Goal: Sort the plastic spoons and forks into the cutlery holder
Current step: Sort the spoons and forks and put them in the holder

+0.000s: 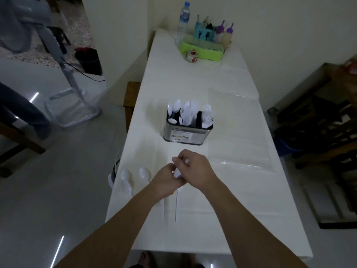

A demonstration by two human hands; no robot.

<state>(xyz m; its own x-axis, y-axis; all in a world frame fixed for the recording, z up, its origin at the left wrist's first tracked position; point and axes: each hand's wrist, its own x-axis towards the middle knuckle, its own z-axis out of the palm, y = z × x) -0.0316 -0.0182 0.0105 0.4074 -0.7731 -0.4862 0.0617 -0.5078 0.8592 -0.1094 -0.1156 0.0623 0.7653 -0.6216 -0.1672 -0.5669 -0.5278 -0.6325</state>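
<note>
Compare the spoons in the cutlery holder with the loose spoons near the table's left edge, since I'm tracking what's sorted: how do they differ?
The spoons in the cutlery holder stand upright, bowls up, packed together inside the cutlery holder; the loose spoons lie flat, spread apart on the white table. The held ones sit mid-table, the loose ones by its left edge. Both are white plastic.

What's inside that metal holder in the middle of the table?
The cutlery holder has white spoons in its left compartments and forks on the right. Their handles are hidden inside.
</note>
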